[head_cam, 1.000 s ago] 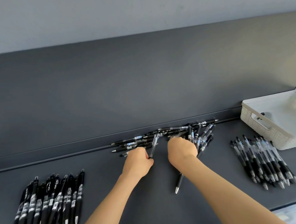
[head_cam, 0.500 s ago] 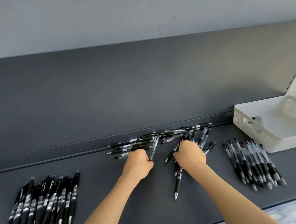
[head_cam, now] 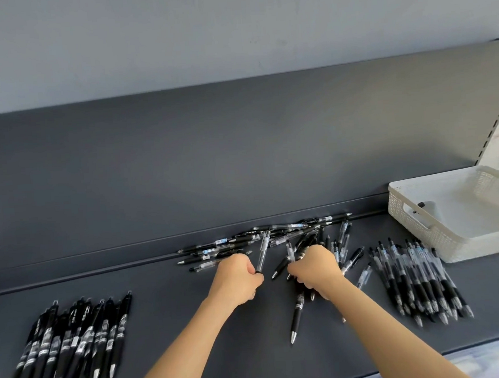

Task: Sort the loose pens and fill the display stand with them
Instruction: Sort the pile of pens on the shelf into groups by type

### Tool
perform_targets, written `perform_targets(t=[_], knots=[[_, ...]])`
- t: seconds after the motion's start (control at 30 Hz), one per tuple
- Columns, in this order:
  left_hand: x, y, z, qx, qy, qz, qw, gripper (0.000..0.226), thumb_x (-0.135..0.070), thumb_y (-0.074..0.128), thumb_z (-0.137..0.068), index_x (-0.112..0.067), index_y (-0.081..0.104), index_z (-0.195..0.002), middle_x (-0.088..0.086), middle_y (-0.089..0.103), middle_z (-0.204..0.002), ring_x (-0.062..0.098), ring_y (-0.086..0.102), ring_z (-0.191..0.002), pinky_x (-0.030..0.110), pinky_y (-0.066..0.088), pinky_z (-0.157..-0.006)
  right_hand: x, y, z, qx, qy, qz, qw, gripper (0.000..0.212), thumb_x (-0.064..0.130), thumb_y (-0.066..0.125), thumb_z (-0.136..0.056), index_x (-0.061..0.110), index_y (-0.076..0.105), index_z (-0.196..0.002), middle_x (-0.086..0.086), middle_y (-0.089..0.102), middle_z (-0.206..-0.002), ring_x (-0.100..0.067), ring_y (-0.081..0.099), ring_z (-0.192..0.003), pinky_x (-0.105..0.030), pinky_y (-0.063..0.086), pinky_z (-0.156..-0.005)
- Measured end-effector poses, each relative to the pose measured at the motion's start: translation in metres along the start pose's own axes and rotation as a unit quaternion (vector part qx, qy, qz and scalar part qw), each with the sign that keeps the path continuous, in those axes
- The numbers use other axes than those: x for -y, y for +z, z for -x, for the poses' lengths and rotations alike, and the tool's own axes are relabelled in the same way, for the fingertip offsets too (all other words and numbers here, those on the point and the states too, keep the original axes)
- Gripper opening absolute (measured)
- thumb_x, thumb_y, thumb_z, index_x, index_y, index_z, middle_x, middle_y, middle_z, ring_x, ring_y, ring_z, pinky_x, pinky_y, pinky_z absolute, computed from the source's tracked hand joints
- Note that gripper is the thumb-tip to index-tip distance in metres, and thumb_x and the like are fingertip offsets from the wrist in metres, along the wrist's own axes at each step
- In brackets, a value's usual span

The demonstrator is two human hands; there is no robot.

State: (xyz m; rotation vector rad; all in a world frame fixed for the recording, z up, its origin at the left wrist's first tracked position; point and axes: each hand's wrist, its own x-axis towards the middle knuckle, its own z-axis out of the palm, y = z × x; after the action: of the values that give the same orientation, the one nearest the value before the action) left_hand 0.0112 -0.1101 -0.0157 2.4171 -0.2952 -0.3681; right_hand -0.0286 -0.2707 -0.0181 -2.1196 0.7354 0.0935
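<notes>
A loose heap of black and clear pens (head_cam: 278,235) lies along the back lip of the dark shelf (head_cam: 168,306). My left hand (head_cam: 235,278) grips a clear pen (head_cam: 263,251) that points up and away from it. My right hand (head_cam: 314,268) holds several pens in its curled fingers; one black pen (head_cam: 296,312) sticks out below it, tip toward me. A sorted row of black pens (head_cam: 67,346) lies at the left. A sorted row of clear-barrelled pens (head_cam: 417,280) lies at the right.
A white perforated basket (head_cam: 440,234) stands at the right end of the shelf, next to the clear-barrelled row. The shelf's dark back panel (head_cam: 211,162) rises behind the heap. The shelf's front edge runs along the bottom right.
My right hand has drawn back from the heap toward me with pens gathered in it. My left hand stays in place with the clear pen. The view has shifted a little to the left.
</notes>
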Motion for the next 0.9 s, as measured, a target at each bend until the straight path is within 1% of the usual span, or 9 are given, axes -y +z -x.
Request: perform_targets(t=[0.13,0.23,0.33,0.4,0.47,0.53,0.67,0.8,0.9], knots=[[-0.017,0.005,0.004,0.013,0.01,0.037,0.999,0.01,-0.01,0.06,-0.086,-0.01,0.054,-0.078,0.01,0.057,-0.065,0.02,0.059,-0.052,0.031,0.053,-0.061,-0.002,-0.011,0.006,0.034,0.011,-0.122,0.992,0.021,0.005,0.051,-0.075,0.012,0.041,-0.058,0.0,0.039,-0.041,-0.014,0.026,-0.035,-0.016,0.017,-0.037],[-0.038,0.013,0.008,0.027,0.026,0.044,0.998,0.008,-0.012,0.061,-0.087,-0.008,0.057,-0.081,0.009,0.059,-0.067,0.016,0.062,-0.051,0.03,0.052,-0.06,-0.008,-0.031,0.013,0.016,-0.012,-0.139,0.99,0.028,0.005,0.052,-0.078,0.009,0.042,-0.052,0.001,0.038,-0.037,-0.014,0.025,-0.033,-0.015,0.018,-0.036],[-0.064,0.028,0.011,0.042,0.045,0.056,0.997,0.013,-0.014,0.063,-0.087,-0.002,0.059,-0.086,0.008,0.064,-0.069,0.013,0.062,-0.051,0.03,0.057,-0.064,-0.025,-0.055,0.015,-0.042,-0.035,-0.112,0.992,0.034,0.005,0.054,-0.076,0.012,0.035,-0.048,0.002,0.034,-0.037,-0.014,0.023,-0.032,-0.014,0.019,-0.039],[-0.083,0.042,0.012,0.058,0.06,0.057,0.995,0.012,-0.016,0.063,-0.087,-0.004,0.061,-0.091,0.009,0.069,-0.07,0.012,0.062,-0.052,0.031,0.058,-0.067,-0.042,-0.076,0.016,-0.084,-0.05,-0.069,0.993,0.034,0.008,0.056,-0.073,0.013,0.032,-0.049,0.001,0.027,-0.039,-0.017,0.021,-0.039,-0.02,0.017,-0.043],[-0.101,0.058,0.014,0.077,0.078,0.053,0.993,0.013,-0.016,0.062,-0.087,-0.004,0.062,-0.091,0.011,0.071,-0.07,0.012,0.063,-0.052,0.029,0.057,-0.063,-0.06,-0.1,0.018,-0.11,-0.051,-0.021,0.992,0.032,0.01,0.058,-0.073,0.012,0.033,-0.054,-0.002,0.025,-0.046,-0.018,0.02,-0.046,-0.024,0.016,-0.046],[-0.119,0.074,0.016,0.094,0.091,0.045,0.99,0.014,-0.016,0.062,-0.086,-0.002,0.062,-0.089,0.008,0.069,-0.065,0.011,0.062,-0.05,0.024,0.052,-0.056,-0.079,-0.123,0.02,-0.13,-0.041,0.013,0.991,0.036,0.012,0.06,-0.075,0.013,0.029,-0.056,-0.002,0.023,-0.049,-0.017,0.02,-0.047,-0.025,0.015,-0.045],[-0.153,0.106,0.019,0.127,0.112,0.038,0.985,0.01,-0.015,0.063,-0.086,-0.006,0.063,-0.083,0.004,0.066,-0.06,0.008,0.061,-0.046,0.02,0.05,-0.055,-0.113,-0.157,0.02,-0.135,-0.003,0.02,0.991,0.048,0.025,0.066,-0.081,0.015,0.026,-0.056,0.0,0.025,-0.048,-0.016,0.022,-0.043,-0.023,0.02,-0.046],[-0.179,0.128,0.019,0.137,0.114,0.006,0.984,0.013,-0.014,0.063,-0.086,-0.009,0.062,-0.073,0.006,0.067,-0.062,0.008,0.06,-0.045,0.015,0.046,-0.049,-0.129,-0.174,0.02,-0.128,0.023,0.023,0.991,0.038,0.016,0.062,-0.077,0.012,0.031,-0.056,-0.001,0.031,-0.047,-0.016,0.027,-0.042,-0.021,0.023,-0.046],[-0.187,0.14,0.016,0.142,0.098,-0.011,0.985,0.018,-0.011,0.064,-0.084,-0.008,0.06,-0.067,0.012,0.069,-0.066,0.013,0.062,-0.05,0.023,0.057,-0.061,-0.133,-0.177,0.018,-0.126,0.025,0.03,0.991,0.041,0.017,0.063,-0.077,0.012,0.029,-0.055,-0.001,0.032,-0.049,-0.015,0.029,-0.042,-0.022,0.024,-0.044]])
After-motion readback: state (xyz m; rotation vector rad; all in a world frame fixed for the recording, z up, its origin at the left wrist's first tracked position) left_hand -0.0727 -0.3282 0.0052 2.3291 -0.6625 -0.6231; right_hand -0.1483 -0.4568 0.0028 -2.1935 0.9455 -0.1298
